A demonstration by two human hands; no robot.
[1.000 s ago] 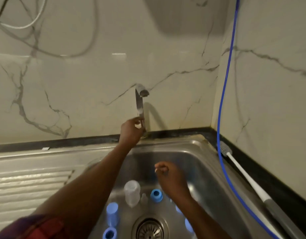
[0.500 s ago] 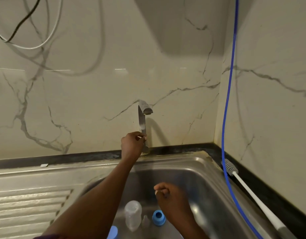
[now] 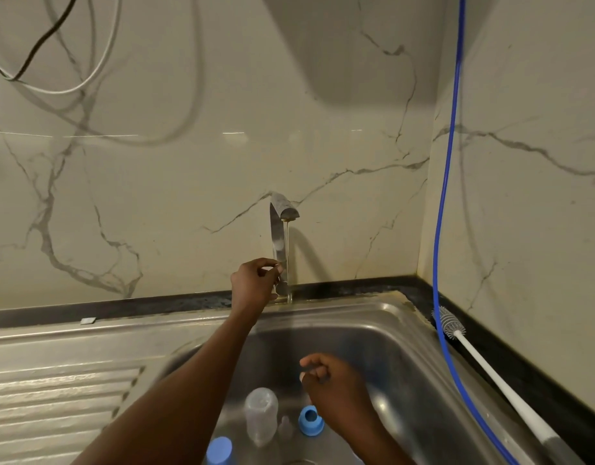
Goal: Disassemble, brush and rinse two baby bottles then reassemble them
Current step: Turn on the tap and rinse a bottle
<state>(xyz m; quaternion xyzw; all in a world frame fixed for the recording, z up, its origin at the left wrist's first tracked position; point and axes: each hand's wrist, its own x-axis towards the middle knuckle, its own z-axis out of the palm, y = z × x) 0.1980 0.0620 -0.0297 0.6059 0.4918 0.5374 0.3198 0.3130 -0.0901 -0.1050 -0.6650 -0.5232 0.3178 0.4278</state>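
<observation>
Your left hand [image 3: 255, 283] pinches the small lever at the foot of the tap [image 3: 277, 236], fingers curled round it. A thin stream of water [image 3: 287, 256] now falls from the spout, which was dry half a second ago, so rinsing looks ready to begin. Below, in the sink [image 3: 373, 307], the clear bottle [image 3: 260, 416] lies already stripped, with a blue screw ring [image 3: 310, 420] just beside it. Your right hand [image 3: 333, 391] hovers above that ring, fingers loosely curled, nothing visible in them. Further right, the bottle brush [image 3: 484, 367] rests untouched on the dark counter edge; brushing probably comes next.
</observation>
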